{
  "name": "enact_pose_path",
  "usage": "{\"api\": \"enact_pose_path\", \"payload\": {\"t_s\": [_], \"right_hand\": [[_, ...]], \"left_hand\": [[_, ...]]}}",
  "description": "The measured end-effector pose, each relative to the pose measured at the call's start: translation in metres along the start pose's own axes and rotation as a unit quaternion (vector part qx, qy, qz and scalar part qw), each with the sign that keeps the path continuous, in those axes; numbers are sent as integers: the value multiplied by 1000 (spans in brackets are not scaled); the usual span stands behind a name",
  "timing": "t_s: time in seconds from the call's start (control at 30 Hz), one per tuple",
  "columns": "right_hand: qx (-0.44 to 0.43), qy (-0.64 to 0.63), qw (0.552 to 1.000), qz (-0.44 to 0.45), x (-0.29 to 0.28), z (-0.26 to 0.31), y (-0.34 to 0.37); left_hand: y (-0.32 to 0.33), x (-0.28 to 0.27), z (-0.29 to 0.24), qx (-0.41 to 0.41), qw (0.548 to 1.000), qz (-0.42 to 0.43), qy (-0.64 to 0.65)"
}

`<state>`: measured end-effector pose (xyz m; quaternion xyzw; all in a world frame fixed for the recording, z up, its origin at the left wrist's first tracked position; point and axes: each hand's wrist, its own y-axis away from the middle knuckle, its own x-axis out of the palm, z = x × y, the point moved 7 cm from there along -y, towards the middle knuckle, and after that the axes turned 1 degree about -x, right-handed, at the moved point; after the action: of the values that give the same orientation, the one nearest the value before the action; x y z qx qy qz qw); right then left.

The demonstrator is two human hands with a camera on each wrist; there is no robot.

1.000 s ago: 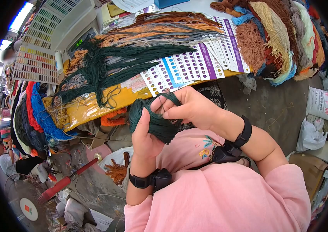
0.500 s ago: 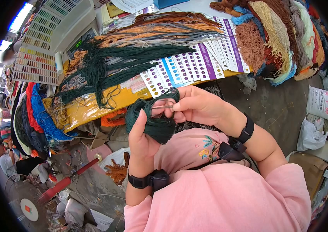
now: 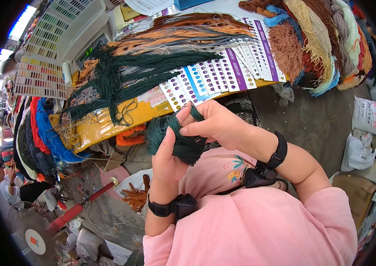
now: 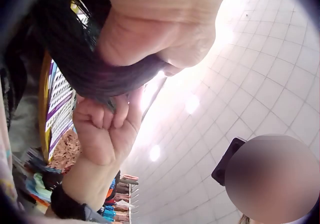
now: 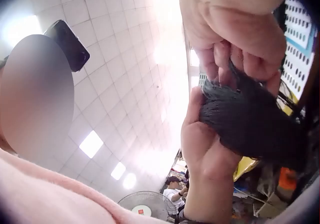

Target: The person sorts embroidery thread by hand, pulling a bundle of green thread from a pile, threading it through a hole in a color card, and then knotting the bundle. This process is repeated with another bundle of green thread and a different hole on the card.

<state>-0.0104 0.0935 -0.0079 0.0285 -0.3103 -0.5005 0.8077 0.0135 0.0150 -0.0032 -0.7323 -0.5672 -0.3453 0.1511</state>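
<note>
A wound bundle of dark green yarn [image 3: 182,144] is held in front of the body. My left hand [image 3: 169,162] grips it from the left, its thumb pointing up along the near side. At the upper right end, my right hand [image 3: 223,126] pinches green strands, with a loop of yarn around its fingers. In the right wrist view, the fingers of the right hand [image 5: 245,39] meet the top of the green bundle [image 5: 245,116] above the left hand [image 5: 207,154]. The left wrist view has the bundle [image 4: 110,81] crossing between both hands.
Beyond the hands, a table with a yellow front edge [image 3: 103,128] bears loose dark green yarn [image 3: 117,75], brown and orange yarns [image 3: 188,29] and punched colour cards [image 3: 210,77]. Thick yarn hanks [image 3: 312,40] hang at the right. A fan [image 3: 35,239] stands at lower left.
Half a second ago my right hand drew a strand out to the right of the bundle. Now it is back against the bundle's top, with a loop around its fingers. The left hand keeps its grip.
</note>
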Motion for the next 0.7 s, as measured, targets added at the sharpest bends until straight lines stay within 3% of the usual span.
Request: {"api": "enact_pose_path", "payload": {"t_s": [0.23, 0.33, 0.43, 0.7], "right_hand": [[7, -10, 1000, -20, -3, -6, -3], [4, -39, 999, -9, -3, -8, -4], [12, -65, 998, -13, -3, -7, -2], [8, -105, 994, -1, -6, -9, -5]], "left_hand": [[-1, 1, 1, -25, 994, 29, 99], [-1, -10, 5, -17, 999, -20, 32], [-2, -14, 7, -42, 995, -49, 73], [-3, -9, 6, -33, 988, -3, 149]]}}
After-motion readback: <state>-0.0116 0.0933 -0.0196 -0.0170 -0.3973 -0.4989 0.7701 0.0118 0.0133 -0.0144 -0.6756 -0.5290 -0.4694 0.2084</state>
